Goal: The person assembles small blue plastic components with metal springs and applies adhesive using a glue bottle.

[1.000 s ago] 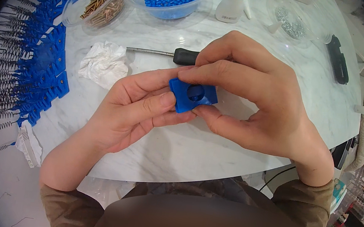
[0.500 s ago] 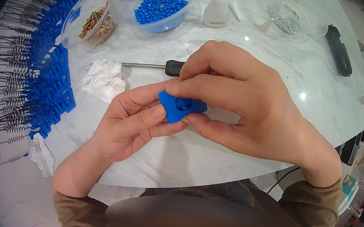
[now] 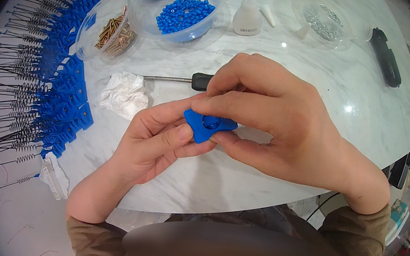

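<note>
Between my two hands is a small blue plastic piece (image 3: 198, 130) with a round hole or recess showing a dark blue round part inside. My left hand (image 3: 159, 140) grips its left end, thumb on top and fingers beneath. From the right, my right hand (image 3: 273, 121) pinches the piece, with the thumb at its lower edge and the fingers along its upper edge, covering part of it. A screwdriver (image 3: 200, 82) with a black handle lies just behind my hands, its handle end hidden by my right fingers. Crumpled white tissue (image 3: 125, 96) rests by its tip.
Along the left edge lie several blue pieces (image 3: 67, 94) with black springs and rods. Behind stand tubs of blue beads (image 3: 183, 16), brass-coloured screws (image 3: 111, 30) and small silvery parts (image 3: 322, 22). A squeeze bottle (image 3: 248, 17), white caps (image 3: 268, 15) and a black tool (image 3: 386, 57) are also there.
The whole view has shifted slightly, so everything sits a little further right and lower. Both hands keep the same hold on the blue piece.
</note>
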{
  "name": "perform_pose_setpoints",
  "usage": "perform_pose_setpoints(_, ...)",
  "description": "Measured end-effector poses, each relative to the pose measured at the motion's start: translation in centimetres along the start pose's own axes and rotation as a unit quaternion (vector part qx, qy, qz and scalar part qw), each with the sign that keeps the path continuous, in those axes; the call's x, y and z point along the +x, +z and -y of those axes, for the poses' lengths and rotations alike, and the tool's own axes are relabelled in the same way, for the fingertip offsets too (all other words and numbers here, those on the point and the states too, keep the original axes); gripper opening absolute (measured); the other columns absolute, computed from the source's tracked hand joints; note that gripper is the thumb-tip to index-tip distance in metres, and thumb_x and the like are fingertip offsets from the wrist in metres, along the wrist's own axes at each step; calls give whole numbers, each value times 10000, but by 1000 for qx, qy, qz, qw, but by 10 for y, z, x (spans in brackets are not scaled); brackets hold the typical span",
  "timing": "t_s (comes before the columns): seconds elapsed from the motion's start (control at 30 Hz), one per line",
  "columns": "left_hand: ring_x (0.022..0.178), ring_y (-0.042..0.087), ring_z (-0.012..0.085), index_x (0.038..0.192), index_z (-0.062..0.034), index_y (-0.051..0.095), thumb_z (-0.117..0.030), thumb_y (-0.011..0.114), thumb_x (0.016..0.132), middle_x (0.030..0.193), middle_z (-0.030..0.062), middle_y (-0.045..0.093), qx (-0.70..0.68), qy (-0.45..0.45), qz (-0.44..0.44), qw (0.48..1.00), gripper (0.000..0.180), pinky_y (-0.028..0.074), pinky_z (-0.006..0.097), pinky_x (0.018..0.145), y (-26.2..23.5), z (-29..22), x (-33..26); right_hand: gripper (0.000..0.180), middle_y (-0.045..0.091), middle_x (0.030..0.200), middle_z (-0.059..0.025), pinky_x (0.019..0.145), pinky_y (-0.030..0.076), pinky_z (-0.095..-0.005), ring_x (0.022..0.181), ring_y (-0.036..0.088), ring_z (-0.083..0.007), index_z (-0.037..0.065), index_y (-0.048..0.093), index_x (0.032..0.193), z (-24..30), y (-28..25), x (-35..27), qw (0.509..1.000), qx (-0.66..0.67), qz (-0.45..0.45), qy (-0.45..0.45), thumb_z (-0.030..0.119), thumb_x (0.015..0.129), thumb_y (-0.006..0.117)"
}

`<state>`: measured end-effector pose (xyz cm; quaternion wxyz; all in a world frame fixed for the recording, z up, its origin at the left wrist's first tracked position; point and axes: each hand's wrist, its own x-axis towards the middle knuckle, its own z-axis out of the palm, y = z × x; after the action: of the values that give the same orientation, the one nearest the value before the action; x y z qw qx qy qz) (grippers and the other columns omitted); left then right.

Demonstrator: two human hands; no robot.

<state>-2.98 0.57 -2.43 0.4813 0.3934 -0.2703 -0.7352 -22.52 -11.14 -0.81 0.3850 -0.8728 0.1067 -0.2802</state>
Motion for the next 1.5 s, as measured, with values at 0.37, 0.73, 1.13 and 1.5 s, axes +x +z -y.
perform_pose_setpoints(0.37, 1248, 471, 323, 1391, 14, 354, -56, 478, 959, 1350, 183, 460, -28, 9, 10, 1000, 455, 447, 416, 1022, -4, 3, 0, 401, 581, 952, -89, 693, 501, -296, 836, 600, -220, 28, 677, 1017, -1, 1, 0, 1000, 12, -7, 1, -45, 626, 729)
perform_pose_setpoints(0.73, 1255, 464, 311, 1393, 13, 351, -35, 464, 959, 1357, 186, 450, -39, 9, 29, 999, 452, 443, 428, 1025, -8, 4, 1, 340, 598, 947, -102, 683, 509, -305, 835, 613, -235, 14, 676, 945, -1, 2, 2, 1000, -1, -12, -13, -35, 615, 744)
perform_pose_setpoints(1.13, 1256, 464, 300, 1394, 6, 355, -40, 468, 959, 1372, 175, 437, -33, 14, 22, 999, 451, 437, 428, 1029, -6, 5, -1, 332, 600, 955, -108, 686, 509, -309, 843, 614, -240, 12, 679, 943, -1, 4, 2, 1000, 5, -22, -17, -43, 622, 739)
perform_pose_setpoints(1.5, 1244, 476, 305, 1388, 16, 359, -36, 465, 959, 1355, 186, 450, -34, 17, 18, 999, 444, 444, 429, 1022, -5, 5, 1, 360, 599, 967, -107, 695, 512, -313, 855, 614, -244, 15, 681, 959, -2, 2, 2, 1000, 10, -24, -16, -47, 609, 743)
